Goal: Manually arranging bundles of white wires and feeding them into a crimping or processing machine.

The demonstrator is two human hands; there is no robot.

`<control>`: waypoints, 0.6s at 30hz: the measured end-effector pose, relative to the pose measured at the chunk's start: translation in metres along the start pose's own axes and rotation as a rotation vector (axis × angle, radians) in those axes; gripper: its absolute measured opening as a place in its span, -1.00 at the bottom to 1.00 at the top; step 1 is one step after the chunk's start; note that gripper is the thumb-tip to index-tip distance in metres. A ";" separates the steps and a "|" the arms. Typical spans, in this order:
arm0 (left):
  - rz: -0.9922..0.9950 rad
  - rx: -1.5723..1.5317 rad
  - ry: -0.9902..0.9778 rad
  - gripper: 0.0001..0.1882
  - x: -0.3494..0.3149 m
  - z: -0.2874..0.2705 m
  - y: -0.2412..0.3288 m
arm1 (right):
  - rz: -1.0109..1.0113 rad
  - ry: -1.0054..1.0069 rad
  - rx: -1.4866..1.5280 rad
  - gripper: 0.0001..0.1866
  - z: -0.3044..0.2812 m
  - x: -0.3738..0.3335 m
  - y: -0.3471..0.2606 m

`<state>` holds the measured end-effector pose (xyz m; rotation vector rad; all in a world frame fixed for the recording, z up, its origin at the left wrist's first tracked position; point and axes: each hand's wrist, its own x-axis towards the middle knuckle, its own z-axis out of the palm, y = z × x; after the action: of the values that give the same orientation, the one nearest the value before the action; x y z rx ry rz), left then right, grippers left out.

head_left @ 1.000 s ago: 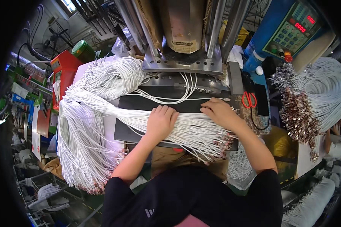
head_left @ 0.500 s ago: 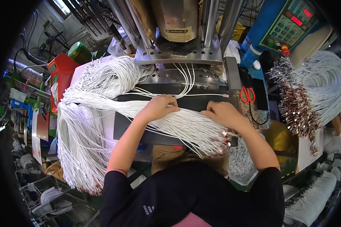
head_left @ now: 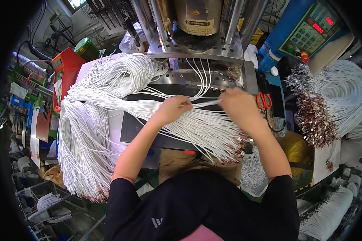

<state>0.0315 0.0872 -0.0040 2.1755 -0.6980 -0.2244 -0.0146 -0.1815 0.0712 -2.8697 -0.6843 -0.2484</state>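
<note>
A broad bundle of thin white cables (head_left: pixel 197 126) with reddish-brown ends and small metal tips fans across the black work surface in front of me. My left hand (head_left: pixel 173 109) rests on the bundle's upper side, thumb and fingers pinched together on white cable. From those fingers a blurred white strand (head_left: pixel 207 103) runs to the fingertips of my right hand (head_left: pixel 241 108). Motion smears the right fingers, so their grip is unclear. Behind my hands, several single white cables (head_left: pixel 203 78) curve up into the opening of the metal press (head_left: pixel 195 56).
Another white cable coil (head_left: pixel 116 76) lies at left, and a hank (head_left: pixel 84 148) hangs over the edge below it. Red-handled scissors (head_left: pixel 264 101) sit at right. Beyond are a control panel (head_left: pixel 309 34) and a hanging cable bundle (head_left: pixel 336 96). Scraps fill a clear bag (head_left: pixel 253 172) below.
My right hand has lifted off the bundle and moved up and away toward the press, with a strand stretching between the hands. My left hand has stayed nearly in place. The view has shifted slightly.
</note>
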 end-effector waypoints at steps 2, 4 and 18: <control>-0.013 -0.063 0.075 -0.88 0.002 0.001 -0.002 | -0.016 -0.044 0.163 -0.81 0.044 -0.010 0.007; -0.059 -0.182 0.225 -0.87 0.003 0.000 0.001 | -0.032 -0.067 0.244 -0.83 0.057 -0.019 0.015; 0.297 0.318 0.240 -0.84 0.032 0.035 0.026 | 0.180 0.089 0.232 -0.73 0.051 -0.026 0.001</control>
<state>0.0342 0.0335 -0.0045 2.3061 -0.9543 0.3177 -0.0308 -0.1824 0.0167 -2.6586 -0.4056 -0.2504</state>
